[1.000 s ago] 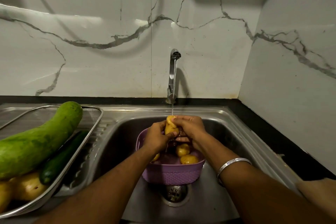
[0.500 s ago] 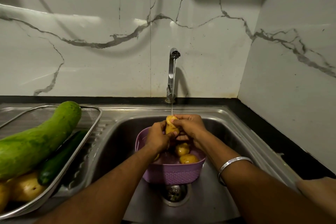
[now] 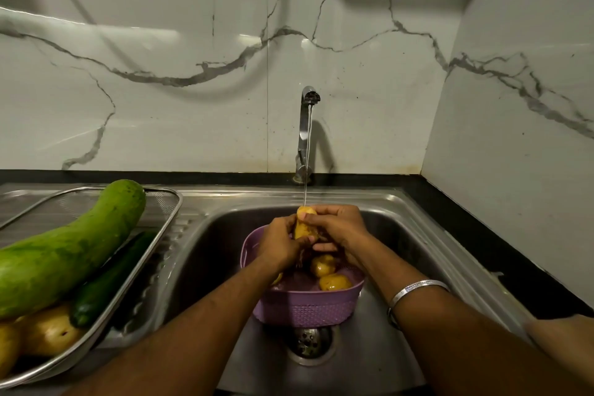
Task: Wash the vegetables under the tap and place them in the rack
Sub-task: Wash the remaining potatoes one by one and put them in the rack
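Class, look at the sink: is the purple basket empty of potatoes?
No: two potatoes lie in the purple basket, below the one that both hands hold under the tap.

White marble-veined wall tiles [image 3: 193,106] (dimly lit) above black counter edge [image 3: 482,235].

Yellow potato [image 3: 302,226] upright under tap [image 3: 308,132] stream – above purple basket [image 3: 308,309]
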Demonstrator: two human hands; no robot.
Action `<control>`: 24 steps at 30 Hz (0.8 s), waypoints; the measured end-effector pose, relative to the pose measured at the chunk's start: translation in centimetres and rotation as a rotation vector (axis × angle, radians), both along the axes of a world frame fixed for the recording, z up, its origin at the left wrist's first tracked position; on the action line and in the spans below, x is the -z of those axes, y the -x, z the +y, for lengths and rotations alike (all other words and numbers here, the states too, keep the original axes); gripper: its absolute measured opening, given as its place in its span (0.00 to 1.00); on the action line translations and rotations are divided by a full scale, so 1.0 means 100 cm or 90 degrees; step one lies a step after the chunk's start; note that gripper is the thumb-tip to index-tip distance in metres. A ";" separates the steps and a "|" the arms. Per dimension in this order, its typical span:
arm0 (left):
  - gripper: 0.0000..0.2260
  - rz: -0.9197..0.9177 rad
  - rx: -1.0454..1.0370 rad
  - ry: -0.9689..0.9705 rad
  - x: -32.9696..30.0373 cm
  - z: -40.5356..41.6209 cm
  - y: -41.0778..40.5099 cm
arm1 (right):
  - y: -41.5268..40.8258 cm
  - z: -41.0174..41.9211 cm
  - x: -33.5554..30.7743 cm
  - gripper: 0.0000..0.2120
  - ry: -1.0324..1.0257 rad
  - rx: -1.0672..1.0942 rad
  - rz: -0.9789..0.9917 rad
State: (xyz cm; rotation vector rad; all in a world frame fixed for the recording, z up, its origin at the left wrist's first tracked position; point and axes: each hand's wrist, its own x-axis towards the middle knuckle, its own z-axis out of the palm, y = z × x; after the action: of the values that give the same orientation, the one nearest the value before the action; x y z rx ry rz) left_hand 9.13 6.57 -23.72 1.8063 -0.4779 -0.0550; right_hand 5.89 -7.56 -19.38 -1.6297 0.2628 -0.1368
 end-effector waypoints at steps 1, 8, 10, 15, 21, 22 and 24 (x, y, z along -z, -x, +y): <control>0.16 -0.008 0.005 -0.002 0.000 -0.001 0.000 | 0.001 0.000 0.000 0.10 0.006 0.012 -0.009; 0.16 0.010 0.004 0.013 0.000 -0.001 -0.003 | -0.004 0.000 -0.002 0.08 -0.027 0.031 0.028; 0.17 0.008 -0.003 -0.001 0.001 0.001 -0.006 | -0.004 -0.001 -0.003 0.11 -0.025 -0.008 0.035; 0.17 0.017 0.020 -0.008 0.002 0.001 -0.005 | 0.003 -0.002 -0.004 0.14 -0.007 -0.004 0.004; 0.18 -0.014 0.029 -0.018 0.002 -0.002 -0.003 | -0.001 -0.001 -0.002 0.11 0.018 0.052 -0.013; 0.18 -0.018 0.027 -0.020 0.002 -0.001 -0.003 | -0.002 0.000 -0.001 0.08 0.017 0.053 -0.009; 0.18 -0.017 0.019 -0.019 0.003 0.002 -0.005 | -0.005 0.000 -0.001 0.05 0.011 0.040 0.008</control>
State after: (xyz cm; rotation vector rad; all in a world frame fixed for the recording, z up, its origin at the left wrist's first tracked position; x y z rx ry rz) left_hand 9.67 6.74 -24.06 1.8320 -0.5253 -0.0585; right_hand 6.39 -7.51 -19.24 -1.6406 0.3234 -0.1774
